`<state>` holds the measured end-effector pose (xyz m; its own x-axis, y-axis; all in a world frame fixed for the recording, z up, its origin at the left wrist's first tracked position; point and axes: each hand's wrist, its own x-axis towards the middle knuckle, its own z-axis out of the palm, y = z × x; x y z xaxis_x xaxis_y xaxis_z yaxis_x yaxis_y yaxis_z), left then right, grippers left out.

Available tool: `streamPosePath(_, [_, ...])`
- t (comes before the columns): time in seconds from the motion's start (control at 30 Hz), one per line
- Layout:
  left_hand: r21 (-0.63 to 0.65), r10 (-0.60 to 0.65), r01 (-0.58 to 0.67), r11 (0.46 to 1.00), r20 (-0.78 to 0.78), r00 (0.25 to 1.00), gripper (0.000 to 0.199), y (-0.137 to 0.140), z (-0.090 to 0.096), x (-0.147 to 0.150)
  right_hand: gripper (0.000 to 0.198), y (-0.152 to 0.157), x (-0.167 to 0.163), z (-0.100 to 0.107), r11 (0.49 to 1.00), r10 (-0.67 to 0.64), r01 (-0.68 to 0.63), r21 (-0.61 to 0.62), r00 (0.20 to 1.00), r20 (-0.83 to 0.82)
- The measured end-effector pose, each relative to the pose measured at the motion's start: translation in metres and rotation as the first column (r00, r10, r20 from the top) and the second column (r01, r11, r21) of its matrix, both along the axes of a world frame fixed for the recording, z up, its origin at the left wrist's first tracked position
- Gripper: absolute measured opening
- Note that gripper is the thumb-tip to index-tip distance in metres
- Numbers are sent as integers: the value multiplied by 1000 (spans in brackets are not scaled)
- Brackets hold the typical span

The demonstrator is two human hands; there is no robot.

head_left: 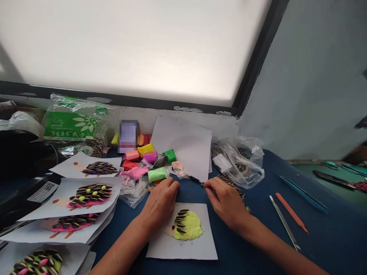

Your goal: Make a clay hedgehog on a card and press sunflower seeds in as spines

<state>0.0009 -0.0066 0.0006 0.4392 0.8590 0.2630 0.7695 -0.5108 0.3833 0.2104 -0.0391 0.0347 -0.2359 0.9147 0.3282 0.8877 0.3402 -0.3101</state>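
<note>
A white card (208, 248) lies in front of me with a yellow-green clay hedgehog body (193, 225) on it. Several striped sunflower seeds (181, 230) are set in rows on its left part, beside a pale clay face. My left hand (163, 198) rests by the card's upper left edge with fingers curled together; anything inside them is hidden. To the right of the card, my right hand (225, 200) pinches thumb and forefinger at a small dark spot I cannot make out, close to the end of a black pen (195, 179). Loose sunflower seeds lie behind this hand.
Finished hedgehog cards (67, 204) are stacked at left. Coloured clay packs (157, 174) and white paper sheets (183, 141) are at the back. A plastic bag of seeds (241, 160) stands behind my right hand. A craft knife (283, 221), orange tool (292, 214) and blue tweezers (302, 193) lie right.
</note>
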Motion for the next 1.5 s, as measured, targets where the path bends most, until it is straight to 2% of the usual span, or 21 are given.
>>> streamPosePath(0.13, [-16,9,-10,1000,-21,1000,27,-1,3,0,17,7,12,18,978,-97,129,-167,978,186])
streamPosePath(0.23, [-26,6,-6,1000,-13,1000,28,-2,3,0,18,10,20,28,955,-135,193,-226,958,252])
streamPosePath(0.33, [-29,7,-8,1000,-16,1000,28,-2,2,-1,18,11,24,30,946,-131,200,-254,956,263])
streamPosePath(0.53, [8,5,-5,1000,0,1000,30,-2,-2,-1,18,12,18,18,965,-99,144,-221,975,200])
streamPosePath(0.7, [28,-2,2,1000,18,1000,30,-1,-4,-2,19,15,13,8,977,-105,151,-152,956,274])
streamPosePath(1.0, [32,-15,12,999,89,996,31,0,-4,-3,16,13,9,13,989,-61,100,-107,946,318])
streamPosePath(1.07, [21,-19,17,1000,137,990,29,1,-5,-4,15,12,11,18,988,-49,92,-124,948,315])
streamPosePath(1.23, [-32,-15,25,999,293,956,22,5,-6,-6,11,7,16,31,960,38,37,-278,965,260])
streamPosePath(1.5, [-127,90,-37,991,440,893,22,4,-1,-6,10,2,7,25,968,35,12,-250,983,181])
